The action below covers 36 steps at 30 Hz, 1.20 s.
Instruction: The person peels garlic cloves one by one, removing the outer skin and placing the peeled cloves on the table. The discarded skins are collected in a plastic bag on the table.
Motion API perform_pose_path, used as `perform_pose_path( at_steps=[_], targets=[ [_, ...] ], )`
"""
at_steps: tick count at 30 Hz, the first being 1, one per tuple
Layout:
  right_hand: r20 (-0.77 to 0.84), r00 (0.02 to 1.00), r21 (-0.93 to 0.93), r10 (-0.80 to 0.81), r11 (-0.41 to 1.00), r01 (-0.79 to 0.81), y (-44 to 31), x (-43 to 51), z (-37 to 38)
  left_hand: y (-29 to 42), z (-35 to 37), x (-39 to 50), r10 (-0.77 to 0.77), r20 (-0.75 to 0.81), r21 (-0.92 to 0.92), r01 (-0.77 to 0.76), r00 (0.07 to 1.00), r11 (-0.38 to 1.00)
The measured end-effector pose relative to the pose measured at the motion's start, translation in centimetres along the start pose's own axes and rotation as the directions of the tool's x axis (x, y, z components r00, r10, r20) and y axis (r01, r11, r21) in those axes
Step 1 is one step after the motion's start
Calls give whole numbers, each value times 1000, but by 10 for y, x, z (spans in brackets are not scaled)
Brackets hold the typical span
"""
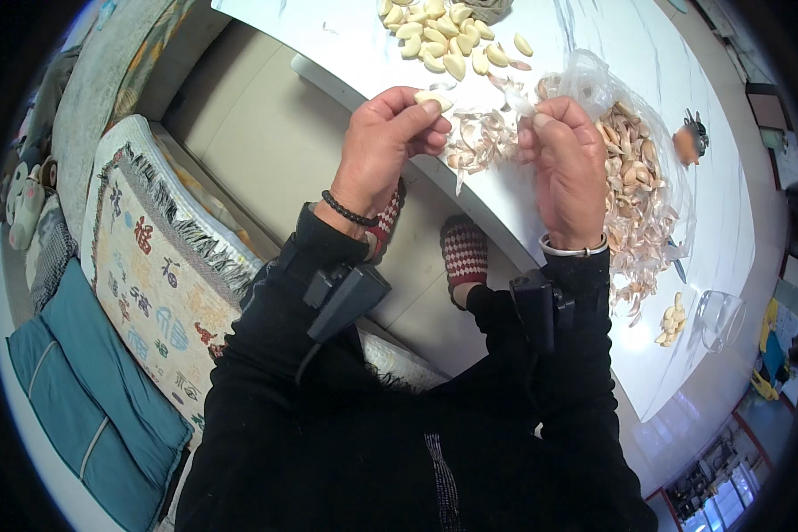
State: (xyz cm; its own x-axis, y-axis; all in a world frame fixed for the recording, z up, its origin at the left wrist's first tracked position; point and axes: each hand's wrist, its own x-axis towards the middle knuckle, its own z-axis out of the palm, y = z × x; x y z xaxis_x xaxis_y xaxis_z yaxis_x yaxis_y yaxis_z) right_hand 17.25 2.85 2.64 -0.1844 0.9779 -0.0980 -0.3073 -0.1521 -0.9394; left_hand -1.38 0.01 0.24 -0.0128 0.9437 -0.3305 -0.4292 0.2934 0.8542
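Observation:
Between thumb and forefinger, my left hand (389, 136) holds a peeled garlic clove (433, 100) over the table's edge. My right hand (564, 159) pinches a thin strip of garlic skin (519, 104). Loose garlic skins (482, 141) lie on the white tabletop between my hands. Beyond them, at the top of the view, is a pile of peeled cloves (442, 36). Right of my right hand, a clear plastic bag (588, 76) lies with a large heap of unpeeled cloves and skins (635, 176) on it.
A glass mug (719, 320) stands near the table's right end, beside a small group of cloves (673, 324). A blue item (678, 266), partly hidden, lies by the heap. To the left is a sofa with a patterned cover (153, 279) and a teal cushion (100, 399).

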Motion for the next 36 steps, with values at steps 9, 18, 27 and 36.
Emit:
perform_pose_path(
  at_steps=[9,18,27,36],
  targets=[
    [138,963,-564,-231,781,268,14,-5,12,-9,11,-8,64,44,296,-74,997,952],
    [262,934,-690,-244,629,358,14,-6,12,-14,11,-11,223,119,610,-248,968,753],
    [254,961,-738,-108,621,265,11,-5,7,-11,13,-14,231,190,617,-299,954,728],
    [62,990,-630,-129,764,139,11,-3,0,-5,6,-10,197,184,321,-249,963,914]
  ],
)
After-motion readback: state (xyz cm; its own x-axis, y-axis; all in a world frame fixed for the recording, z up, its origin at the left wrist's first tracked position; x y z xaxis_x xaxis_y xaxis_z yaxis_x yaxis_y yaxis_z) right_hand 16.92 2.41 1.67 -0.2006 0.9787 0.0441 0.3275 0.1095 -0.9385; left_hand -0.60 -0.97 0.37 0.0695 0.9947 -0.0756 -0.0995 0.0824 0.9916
